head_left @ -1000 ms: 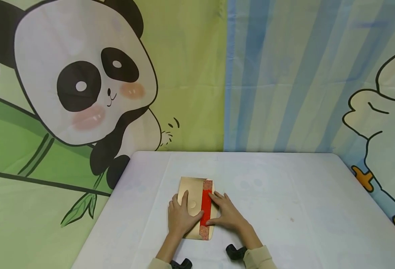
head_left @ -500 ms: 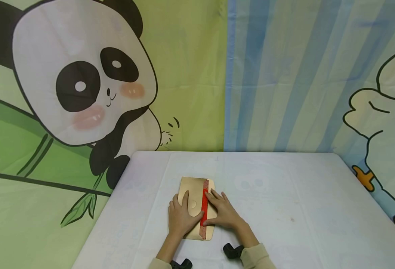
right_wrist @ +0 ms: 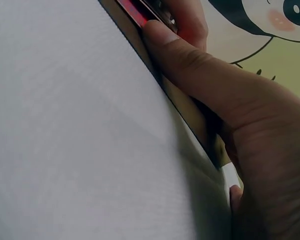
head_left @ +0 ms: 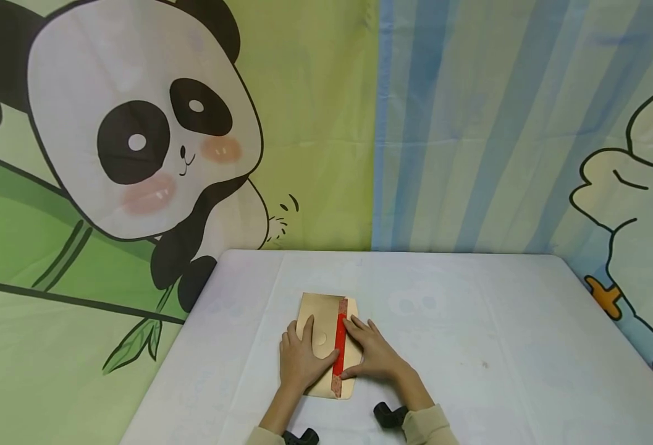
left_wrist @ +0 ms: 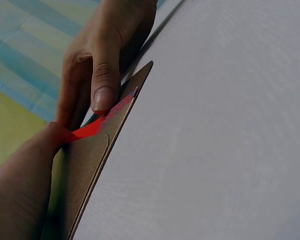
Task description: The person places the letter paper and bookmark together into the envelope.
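Note:
A flat gold-tan, envelope-like paper piece (head_left: 317,306) lies on the white table, with a narrow red strip (head_left: 340,334) along its right side. The strip's ends are patterned. My left hand (head_left: 299,363) rests on the paper with fingers spread, its thumb reaching to the strip. From the right, my right hand (head_left: 379,355) touches the strip with thumb and index fingertip set apart along it. In the left wrist view, the red strip (left_wrist: 87,131) stands raised near both thumbs. The right wrist view shows the right thumb (right_wrist: 195,62) at the red edge; the other fingertips are mostly hidden.
The white table (head_left: 471,321) spreads around the paper, its far edge against a printed curtain (head_left: 315,123). A black wrist device (head_left: 390,415) sits at the right wrist and another black device (head_left: 302,437) at the left.
The red strip looks narrower than a second ago, tilted more upright. The right fingertips shifted left with it, then slightly back right. The left hand stays on the paper.

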A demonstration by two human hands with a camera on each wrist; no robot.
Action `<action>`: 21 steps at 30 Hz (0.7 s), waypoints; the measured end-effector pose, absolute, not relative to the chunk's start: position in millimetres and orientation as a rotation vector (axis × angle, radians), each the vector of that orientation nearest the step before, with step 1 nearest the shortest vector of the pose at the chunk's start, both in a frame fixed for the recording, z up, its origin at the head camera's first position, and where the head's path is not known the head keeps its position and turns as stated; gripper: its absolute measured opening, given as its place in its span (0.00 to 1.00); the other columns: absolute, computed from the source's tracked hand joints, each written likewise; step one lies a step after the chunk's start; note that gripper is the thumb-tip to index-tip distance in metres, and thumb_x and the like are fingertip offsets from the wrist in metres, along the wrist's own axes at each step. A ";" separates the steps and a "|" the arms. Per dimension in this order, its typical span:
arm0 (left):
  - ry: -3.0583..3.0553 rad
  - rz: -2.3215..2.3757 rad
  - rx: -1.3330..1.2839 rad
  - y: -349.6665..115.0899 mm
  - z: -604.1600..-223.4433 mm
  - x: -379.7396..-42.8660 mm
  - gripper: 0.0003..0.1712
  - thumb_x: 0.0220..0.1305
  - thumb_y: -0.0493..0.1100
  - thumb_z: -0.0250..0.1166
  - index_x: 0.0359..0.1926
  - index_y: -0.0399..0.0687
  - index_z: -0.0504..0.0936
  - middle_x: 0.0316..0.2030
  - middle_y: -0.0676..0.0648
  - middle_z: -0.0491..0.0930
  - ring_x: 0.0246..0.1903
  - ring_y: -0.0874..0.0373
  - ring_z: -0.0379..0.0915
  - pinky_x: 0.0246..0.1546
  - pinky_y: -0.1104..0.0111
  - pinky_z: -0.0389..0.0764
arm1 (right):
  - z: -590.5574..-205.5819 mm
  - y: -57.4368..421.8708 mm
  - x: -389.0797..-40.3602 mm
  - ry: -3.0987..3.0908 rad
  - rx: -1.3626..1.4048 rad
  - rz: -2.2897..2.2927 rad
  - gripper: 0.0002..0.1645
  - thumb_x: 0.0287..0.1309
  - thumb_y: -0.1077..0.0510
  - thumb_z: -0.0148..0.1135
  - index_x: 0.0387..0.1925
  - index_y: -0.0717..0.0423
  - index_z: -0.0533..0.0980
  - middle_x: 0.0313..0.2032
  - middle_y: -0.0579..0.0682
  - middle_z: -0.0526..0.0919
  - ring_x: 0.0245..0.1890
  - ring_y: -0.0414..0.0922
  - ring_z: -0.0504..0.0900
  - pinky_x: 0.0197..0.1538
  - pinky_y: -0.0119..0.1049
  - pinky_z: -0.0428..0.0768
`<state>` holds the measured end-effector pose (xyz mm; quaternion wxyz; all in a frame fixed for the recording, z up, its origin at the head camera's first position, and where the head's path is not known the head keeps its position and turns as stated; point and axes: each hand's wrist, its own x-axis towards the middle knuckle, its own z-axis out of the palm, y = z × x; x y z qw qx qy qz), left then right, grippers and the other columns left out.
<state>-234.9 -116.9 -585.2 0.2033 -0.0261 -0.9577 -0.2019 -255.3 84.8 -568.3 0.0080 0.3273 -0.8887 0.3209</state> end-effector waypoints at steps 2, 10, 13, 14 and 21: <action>-2.666 -0.558 -0.078 -117.2 -585.2 -234.7 0.56 0.35 0.75 0.63 0.65 0.51 0.66 0.56 0.34 0.62 0.43 0.44 0.63 0.43 0.55 0.65 | -569.4 84.1 -256.1 -2.772 1.045 0.973 0.71 0.28 0.26 0.67 0.69 0.60 0.53 0.68 0.53 0.56 0.69 0.49 0.48 0.66 0.53 0.41; -2.668 -0.545 -0.087 -117.2 -584.8 -234.3 0.56 0.36 0.75 0.62 0.65 0.51 0.65 0.56 0.34 0.62 0.43 0.43 0.63 0.43 0.55 0.65 | -572.2 78.5 -257.1 -2.753 1.029 0.907 0.72 0.30 0.26 0.66 0.70 0.59 0.49 0.69 0.55 0.54 0.69 0.49 0.49 0.65 0.57 0.42; -2.654 -0.540 -0.097 -116.6 -584.3 -234.3 0.56 0.35 0.74 0.62 0.65 0.50 0.66 0.55 0.33 0.62 0.43 0.43 0.63 0.42 0.54 0.65 | -572.3 76.7 -257.3 -2.751 1.011 0.914 0.73 0.29 0.26 0.67 0.71 0.57 0.46 0.69 0.56 0.52 0.69 0.47 0.49 0.65 0.56 0.42; -2.651 -0.539 -0.101 -116.4 -584.3 -234.3 0.56 0.35 0.74 0.62 0.65 0.50 0.66 0.55 0.33 0.62 0.42 0.43 0.63 0.42 0.54 0.65 | -572.6 76.4 -257.6 -2.749 1.008 0.912 0.74 0.29 0.26 0.67 0.71 0.57 0.45 0.69 0.55 0.52 0.69 0.47 0.49 0.65 0.56 0.42; -2.643 -0.520 -0.109 -116.1 -584.7 -234.2 0.57 0.35 0.75 0.62 0.65 0.50 0.66 0.55 0.33 0.62 0.42 0.43 0.63 0.42 0.55 0.65 | -574.0 75.2 -260.2 -2.721 1.030 0.880 0.76 0.26 0.24 0.67 0.71 0.56 0.44 0.69 0.52 0.52 0.69 0.47 0.49 0.65 0.56 0.44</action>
